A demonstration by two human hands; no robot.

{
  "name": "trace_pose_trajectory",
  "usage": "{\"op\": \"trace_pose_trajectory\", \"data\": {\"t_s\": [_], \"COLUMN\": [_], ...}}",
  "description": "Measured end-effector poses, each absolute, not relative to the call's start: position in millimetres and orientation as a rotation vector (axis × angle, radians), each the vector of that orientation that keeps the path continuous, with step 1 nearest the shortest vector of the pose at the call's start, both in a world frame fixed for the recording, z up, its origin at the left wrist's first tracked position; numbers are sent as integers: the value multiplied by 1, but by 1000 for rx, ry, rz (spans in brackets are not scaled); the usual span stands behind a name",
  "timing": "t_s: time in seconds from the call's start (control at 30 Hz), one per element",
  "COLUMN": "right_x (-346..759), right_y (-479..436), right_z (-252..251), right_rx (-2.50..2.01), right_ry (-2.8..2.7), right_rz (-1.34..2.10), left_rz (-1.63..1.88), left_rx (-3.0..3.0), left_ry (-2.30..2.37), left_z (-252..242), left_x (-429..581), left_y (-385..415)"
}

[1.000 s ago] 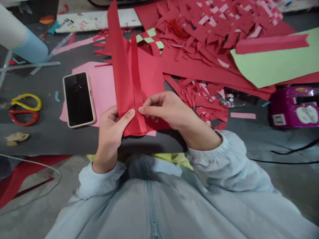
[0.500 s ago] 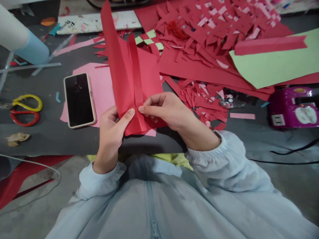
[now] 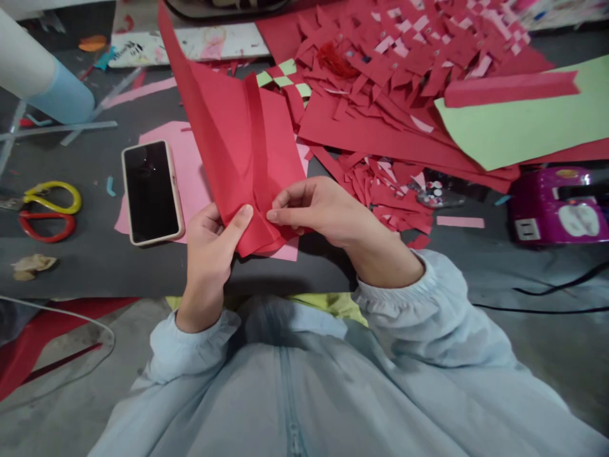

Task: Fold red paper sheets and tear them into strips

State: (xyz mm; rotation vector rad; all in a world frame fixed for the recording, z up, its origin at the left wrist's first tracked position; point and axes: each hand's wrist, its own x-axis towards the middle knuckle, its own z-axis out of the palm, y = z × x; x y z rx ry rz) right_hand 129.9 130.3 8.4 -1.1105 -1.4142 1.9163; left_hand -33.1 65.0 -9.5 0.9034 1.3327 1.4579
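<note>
Both hands hold a folded sheet of red paper (image 3: pixel 233 146) by its near end, above the dark table (image 3: pixel 95 266). My left hand (image 3: pixel 212 244) grips the sheet's lower left edge, thumb pressed on top. My right hand (image 3: pixel 318 209) pinches a narrow folded strip that runs up the middle of the sheet. The sheet's far end rises to the upper left. A pink sheet (image 3: pixel 193 162) lies flat beneath it.
A black phone (image 3: pixel 151 190) lies left of the hands. Yellow and red scissors (image 3: pixel 45 209) sit at the far left. Red paper scraps and a woven red-pink piece (image 3: pixel 404 57) fill the back, beside a green sheet (image 3: pixel 518 127). A purple device (image 3: pixel 561 206) stands right.
The red sheet's far end has swung to the left and opened flatter. Both hands stay at its near end, with the pinch slightly lower.
</note>
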Motion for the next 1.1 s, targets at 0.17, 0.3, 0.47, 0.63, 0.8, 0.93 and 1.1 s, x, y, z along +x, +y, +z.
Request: {"op": "trace_pose_trajectory", "data": {"t_s": [0.17,0.3,0.47,0.63,0.8,0.93,1.1], "right_x": [129,128,128,130,133,134,134], "right_y": [130,129,129,131,131,131,131], "right_z": [9,9,7,8,11,11,12], "right_rx": [-1147,-1152,-1162,-1171,-1114,-1118,-1115], "right_ry": [-1365,-1369,-1348,-1352,-1447,-1452,-1439], "right_rz": [1861,1846,1813,1786,1899,1867,1852], "left_rz": [1372,1384,1426,1443,1457,1408,1390], "left_rx": [912,899,893,894,898,924,942], "left_ry": [1281,1274,1318,1379,1392,1382,1366], "left_z": [-11,-12,-11,-9,-11,-13,-13], "left_x": [-34,-35,-34,-34,-35,-36,-37], "left_y": [64,64,65,65,65,65,65]}}
